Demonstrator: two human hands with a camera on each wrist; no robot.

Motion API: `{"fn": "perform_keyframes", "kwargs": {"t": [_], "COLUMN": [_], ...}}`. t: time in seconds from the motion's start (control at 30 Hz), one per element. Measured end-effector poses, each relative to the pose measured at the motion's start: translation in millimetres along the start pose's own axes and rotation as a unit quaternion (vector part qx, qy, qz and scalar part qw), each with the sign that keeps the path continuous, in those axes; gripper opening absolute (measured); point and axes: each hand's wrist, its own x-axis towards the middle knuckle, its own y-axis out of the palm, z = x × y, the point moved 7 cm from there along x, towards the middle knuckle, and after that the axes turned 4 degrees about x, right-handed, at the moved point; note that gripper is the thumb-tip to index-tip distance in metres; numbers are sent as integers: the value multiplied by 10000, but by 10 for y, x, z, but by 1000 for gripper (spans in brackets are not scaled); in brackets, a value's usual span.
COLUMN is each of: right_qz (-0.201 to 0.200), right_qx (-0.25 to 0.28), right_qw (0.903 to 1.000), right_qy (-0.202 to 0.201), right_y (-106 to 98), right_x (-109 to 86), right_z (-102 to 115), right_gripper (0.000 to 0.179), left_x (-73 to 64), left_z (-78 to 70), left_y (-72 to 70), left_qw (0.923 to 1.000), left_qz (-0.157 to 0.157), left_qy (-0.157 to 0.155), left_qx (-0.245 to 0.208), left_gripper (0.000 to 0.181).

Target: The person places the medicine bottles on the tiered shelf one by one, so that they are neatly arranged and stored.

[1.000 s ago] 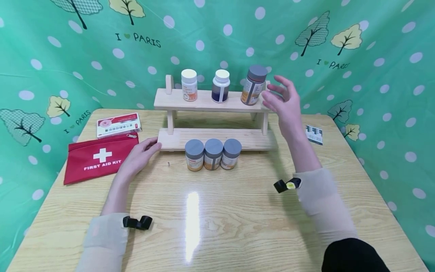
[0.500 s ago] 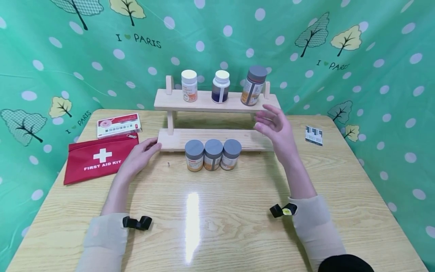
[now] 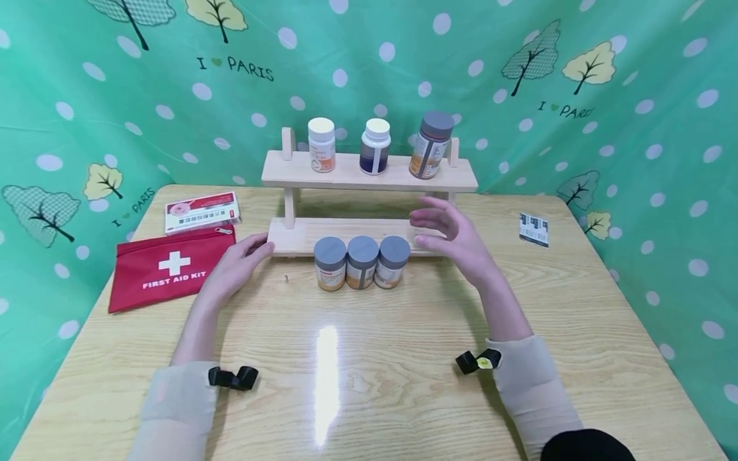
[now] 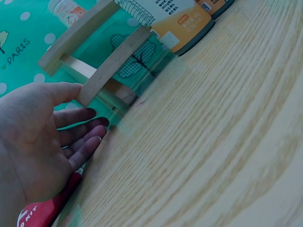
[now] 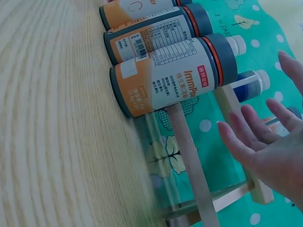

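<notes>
A two-tier wooden shelf [image 3: 323,237] stands on the table. My left hand [image 3: 236,266] rests at the left end of its lower board, the thumb touching the board's end [image 4: 87,94] and the other fingers loosely bent. Three grey-capped supplement jars stand side by side before the shelf: a left jar [image 3: 330,272], a middle jar [image 3: 361,269] and a right jar [image 3: 391,269]. Just right of them, in front of the lower board, my right hand [image 3: 455,240] hovers with fingers apart, holding nothing. The right wrist view shows its spread fingers [image 5: 255,125] away from the nearest jar [image 5: 165,78].
The upper board holds a white bottle [image 3: 321,150], a white-capped dark-blue bottle [image 3: 375,153] and a larger grey-capped jar [image 3: 429,150]. Left lie a red first aid pouch [image 3: 167,266] and a medicine box [image 3: 202,212]. A printed card [image 3: 533,229] lies right. A green curtain hangs behind.
My right hand has come down from beside the large jar on the upper board and moved left towards the front jars. The left hand has stayed at the shelf's end.
</notes>
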Motion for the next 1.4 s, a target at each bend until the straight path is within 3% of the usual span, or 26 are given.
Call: {"fn": "perform_keyframes", "kwargs": {"t": [0.27, 0.63, 1.4], "right_qz": [619, 986, 1141], "right_qx": [-47, -465, -741], "right_qw": [9981, 9938, 9901], "right_qy": [0, 227, 357], "right_y": [135, 262, 380], "right_x": [31, 33, 42], "right_z": [-68, -153, -258], "right_gripper": [69, 73, 69], "left_x": [-8, 9, 1], "left_z": [-7, -14, -17], "left_y": [-3, -6, -5], "left_qw": [10000, 10000, 10000], "left_qz": [1, 2, 16], "left_qy": [-39, 11, 14], "left_qx": [-35, -34, -57], "left_gripper": [81, 80, 79]}}
